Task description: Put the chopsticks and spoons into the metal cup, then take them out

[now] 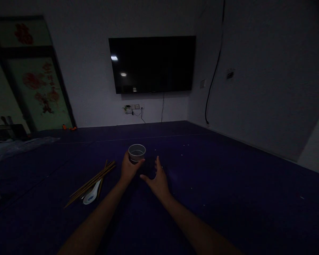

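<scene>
My left hand (129, 169) is wrapped round the near left side of a round, open-topped metal cup (137, 156), its thumb lying across the front. The cup is upright, and only its rim and upper wall show clearly. Just to the right, my right hand (158, 180) stands apart from the cup with thumb and fingers spread, nothing between them. Left of my left forearm lies a loose bundle of wooden chopsticks (90, 182). A white soup spoon (91, 194) with a blue mark in its bowl rests against them, and a shiny metal piece is partly hidden beside it.
The dark blue surface (228, 198) bears several small pale scraps. Crumpled clear plastic (23, 147) lies at the left, with orange objects (69, 127) by the door. A television (152, 65) hangs on the back wall above sockets; a black cable (214, 78) runs down the right wall.
</scene>
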`<state>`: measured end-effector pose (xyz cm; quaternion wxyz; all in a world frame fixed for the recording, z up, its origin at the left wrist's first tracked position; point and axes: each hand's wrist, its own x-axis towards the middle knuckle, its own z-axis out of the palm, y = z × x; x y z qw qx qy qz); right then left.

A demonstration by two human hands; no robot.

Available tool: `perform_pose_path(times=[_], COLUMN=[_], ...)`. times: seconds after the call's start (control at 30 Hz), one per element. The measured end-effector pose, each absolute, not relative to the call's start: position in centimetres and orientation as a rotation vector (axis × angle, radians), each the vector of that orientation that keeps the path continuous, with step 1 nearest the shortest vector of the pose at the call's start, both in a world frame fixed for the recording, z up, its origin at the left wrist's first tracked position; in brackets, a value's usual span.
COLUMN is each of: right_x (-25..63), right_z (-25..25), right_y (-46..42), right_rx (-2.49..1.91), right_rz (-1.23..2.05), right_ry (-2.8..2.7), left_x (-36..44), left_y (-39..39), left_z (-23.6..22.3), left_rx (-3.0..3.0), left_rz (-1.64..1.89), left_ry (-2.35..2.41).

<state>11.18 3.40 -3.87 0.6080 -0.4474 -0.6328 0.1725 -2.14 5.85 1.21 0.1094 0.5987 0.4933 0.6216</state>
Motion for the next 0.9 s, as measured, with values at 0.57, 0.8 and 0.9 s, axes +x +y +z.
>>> perform_pose_path(times=[0.57, 0.8, 0.9], right_x=[11.1, 11.2, 11.3], right_z=[-4.4, -4.2, -4.3], right_y=[3.3, 3.1, 3.2], right_rx=[-1.055, -1.061, -1.055], right_rz=[0.387, 0.457, 0.454], right_ry=[-1.584, -1.565, -1.558], left_x=[-8.9, -8.9, -9.1], left_y=[7.6, 7.4, 7.5], left_z=[-0.7, -0.9, -1.0], left_rx=[1.571, 1.59, 1.565], left_rz=[1.757, 1.782, 1.788], left_ry=[1.902, 1.839, 1.816])
